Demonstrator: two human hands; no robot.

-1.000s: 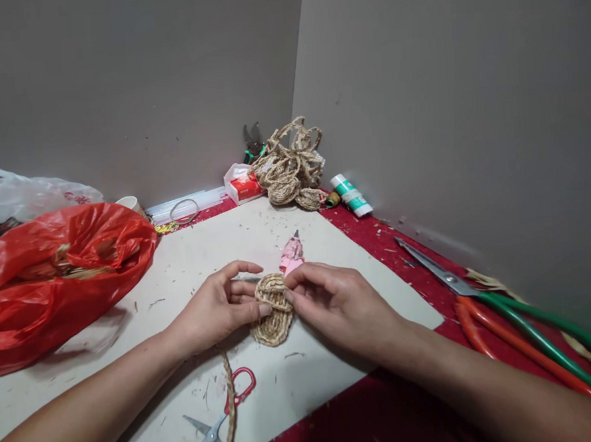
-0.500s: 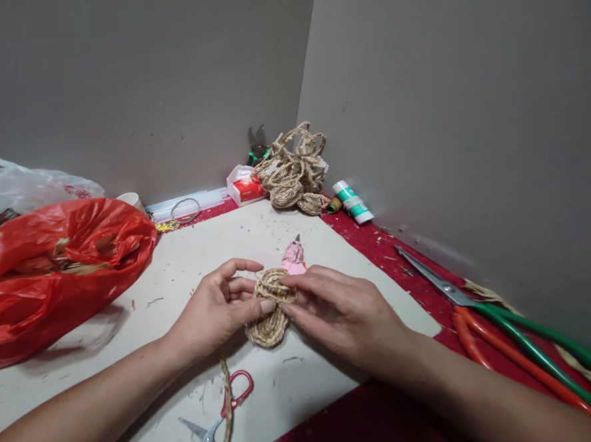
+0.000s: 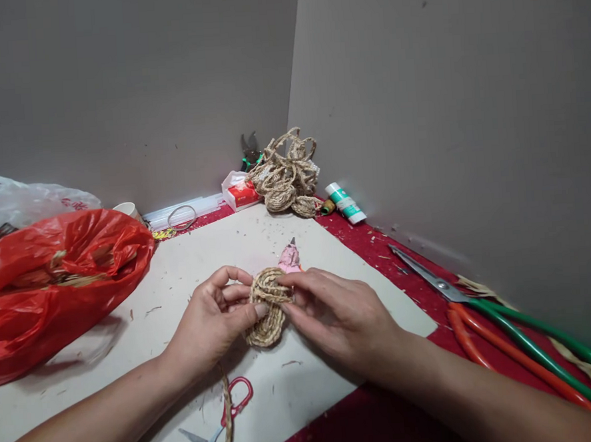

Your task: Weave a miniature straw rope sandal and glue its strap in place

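The braided coil (image 3: 265,319) is over the middle of the pale board (image 3: 319,359), gripped by both hands. The left hand (image 3: 206,316) pinches its left edge between thumb and fingers; the right hand (image 3: 341,311) has thumb and forefinger nearly closed on its right edge. Board stretches between the left hand and the red bag (image 3: 80,307). Its right edge slants to a corner near the big shears (image 3: 446,289); the walls (image 3: 409,107) meet well beyond. The coil's long axis points away from the person, leaning slightly right. Fingers cover parts of its sides. The right hand hides the pink tool's (image 3: 290,257) near end. The cord (image 3: 228,418) crosses the small scissors (image 3: 240,399); the picture's bottom cuts off both.
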